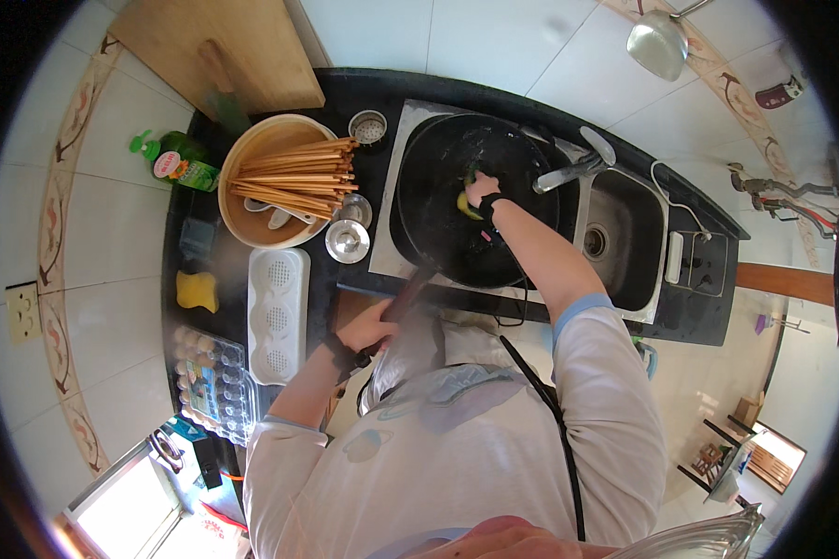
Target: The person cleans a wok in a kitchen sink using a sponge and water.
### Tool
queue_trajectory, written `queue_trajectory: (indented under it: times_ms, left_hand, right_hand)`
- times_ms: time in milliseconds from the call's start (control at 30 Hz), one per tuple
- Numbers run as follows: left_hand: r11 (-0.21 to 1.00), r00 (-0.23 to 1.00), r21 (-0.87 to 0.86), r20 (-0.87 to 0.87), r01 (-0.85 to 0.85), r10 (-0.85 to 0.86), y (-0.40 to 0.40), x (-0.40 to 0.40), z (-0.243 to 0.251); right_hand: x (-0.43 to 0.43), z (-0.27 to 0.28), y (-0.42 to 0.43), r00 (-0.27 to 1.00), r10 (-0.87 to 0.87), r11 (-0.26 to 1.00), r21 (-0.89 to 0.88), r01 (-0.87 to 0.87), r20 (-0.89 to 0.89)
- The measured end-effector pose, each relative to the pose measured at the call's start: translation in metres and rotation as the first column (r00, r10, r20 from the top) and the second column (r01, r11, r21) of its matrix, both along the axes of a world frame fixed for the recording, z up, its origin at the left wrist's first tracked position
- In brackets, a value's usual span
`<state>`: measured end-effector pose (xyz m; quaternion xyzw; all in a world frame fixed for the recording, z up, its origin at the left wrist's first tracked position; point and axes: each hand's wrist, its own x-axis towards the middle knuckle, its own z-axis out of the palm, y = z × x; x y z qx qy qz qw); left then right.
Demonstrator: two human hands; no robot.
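Note:
A large black wok (433, 161) rests over the steel sink, its long handle (411, 290) pointing toward my body. My left hand (369, 326) is wrapped around that handle. Inside the wok, my right hand (482, 189) presses a yellow and green scouring sponge (467, 206) against the inner surface, which looks wet. A small pinkish scrap (486, 236) lies in the wok close to my right wrist. Just right of the wok's rim, the faucet (566, 175) leans over; I cannot tell whether water runs from it.
Left of the sink stands a wooden bowl (234, 223) holding chopsticks (293, 178) and white spoons. Nearby are a steel strainer cup (368, 128), a metal lid (347, 241), a white tray (277, 314), an egg carton (213, 381), another yellow sponge (197, 291) and a green pump bottle (182, 161).

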<state>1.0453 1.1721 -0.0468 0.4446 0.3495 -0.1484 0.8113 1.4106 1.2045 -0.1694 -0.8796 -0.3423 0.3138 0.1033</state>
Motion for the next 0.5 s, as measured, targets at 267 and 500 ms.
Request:
queue_trajectory:
  times_ms: [267, 500]
  left_hand:
    - [0.999, 0.999, -0.013, 0.034, -0.032, 0.032, -0.006, -0.001, -0.004]
    - [0.99, 0.996, 0.137, 0.085, -0.027, 0.015, -0.028, 0.009, 0.028]
  right_hand:
    - [-0.034, 0.029, -0.036, 0.939, 0.341, 0.903, 0.297, -0.311, -0.055]
    - [-0.036, 0.078, -0.125, 0.984, 0.178, 0.814, 0.56, -0.156, 0.015]
